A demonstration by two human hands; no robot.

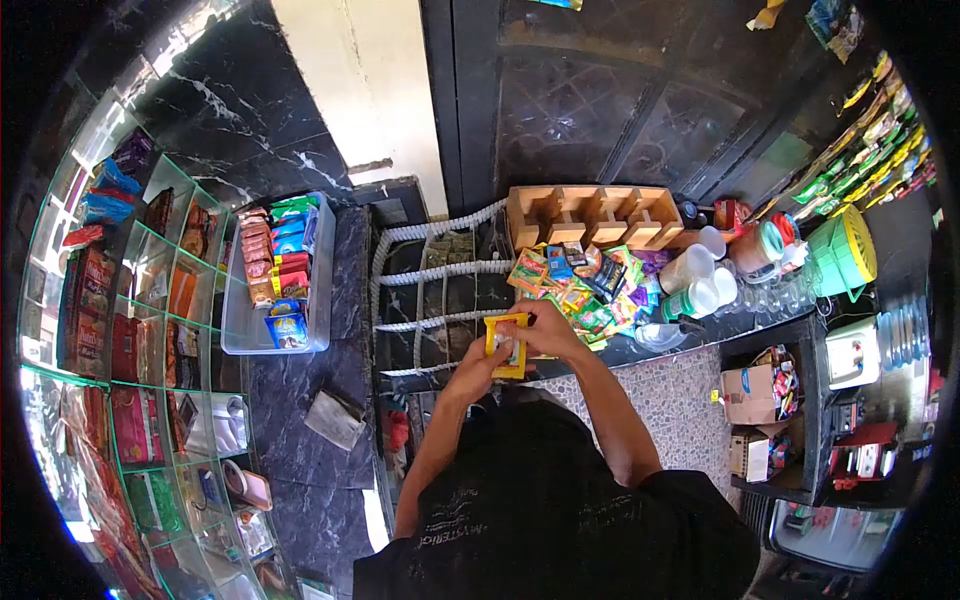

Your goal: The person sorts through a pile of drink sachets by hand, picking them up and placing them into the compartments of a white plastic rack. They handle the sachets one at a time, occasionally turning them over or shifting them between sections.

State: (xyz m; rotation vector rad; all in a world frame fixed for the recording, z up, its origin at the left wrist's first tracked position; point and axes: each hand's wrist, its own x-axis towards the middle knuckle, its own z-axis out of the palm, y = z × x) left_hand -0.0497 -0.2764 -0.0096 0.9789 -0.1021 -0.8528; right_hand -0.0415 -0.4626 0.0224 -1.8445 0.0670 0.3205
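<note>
A small yellow packet with a paler patch in its middle is held up in front of my dark shirt, over the counter's near edge. Gripping its lower left side is my left hand, fingers closed. My right hand pinches the packet near its upper right edge. Just beyond my right hand lies a heap of colourful sachets. To the left of the packet, white rope-like dividers cross the dark counter.
A wooden compartment rack stands behind the heap. Plastic jars and a green bucket are to the right. At left are a clear tub of packets, a folded grey-white item and glass shelving. Cardboard boxes sit lower right.
</note>
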